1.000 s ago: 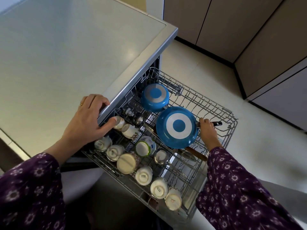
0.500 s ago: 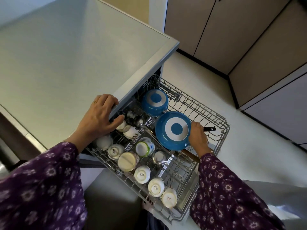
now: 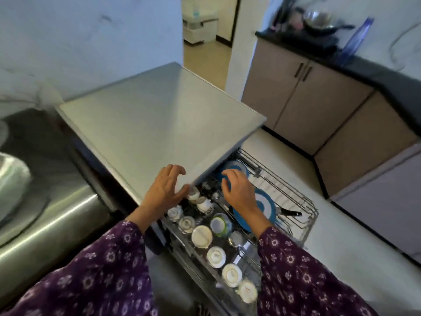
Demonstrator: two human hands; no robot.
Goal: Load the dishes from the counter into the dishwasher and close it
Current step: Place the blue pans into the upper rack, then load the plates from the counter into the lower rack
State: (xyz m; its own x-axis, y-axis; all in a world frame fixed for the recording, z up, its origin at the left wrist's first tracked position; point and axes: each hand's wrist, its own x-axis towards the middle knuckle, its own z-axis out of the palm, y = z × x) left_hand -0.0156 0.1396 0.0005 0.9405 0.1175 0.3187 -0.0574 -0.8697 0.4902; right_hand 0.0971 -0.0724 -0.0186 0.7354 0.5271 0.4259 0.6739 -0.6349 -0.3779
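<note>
The dishwasher's wire rack is pulled out below the grey dishwasher top. In it a large blue pan lies upside down, with its black handle pointing right. A small blue pan sits behind it. Several white cups stand upside down along the rack's left side. My left hand hovers with spread fingers over the top's front edge and holds nothing. My right hand is over the pans, its bent fingers at the small pan's rim. Blur hides whether it grips.
A steel sink surface with a white object lies to the left. Beige cabinets under a dark counter stand at the right, across pale floor. A doorway opens behind.
My right hand has let go of the large pan's handle and moved left onto the pans. My left hand has lifted off the edge. My head has risen, so more of the room shows.
</note>
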